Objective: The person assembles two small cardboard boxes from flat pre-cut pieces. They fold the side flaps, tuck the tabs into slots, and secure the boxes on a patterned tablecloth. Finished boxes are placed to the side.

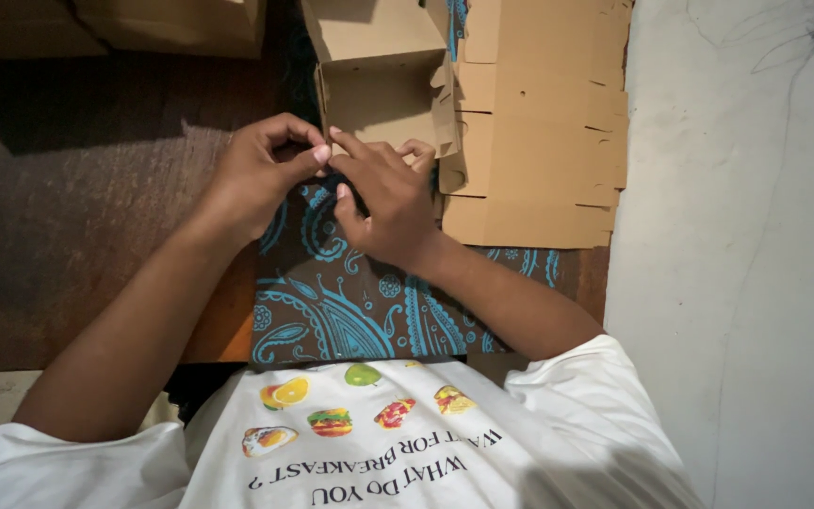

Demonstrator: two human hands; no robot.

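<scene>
Over paisley cloth (332, 302): both hands (332, 179) pinching, apparently, brown cardboard box (379, 94).

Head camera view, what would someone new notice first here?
Two bare hands, left hand and right hand, meet at centre, pinching the edge of a half-folded brown cardboard box. Right of it lies a stack of flat brown cardboard blanks. Beneath the hands is a brown cloth with blue paisley pattern.
</scene>
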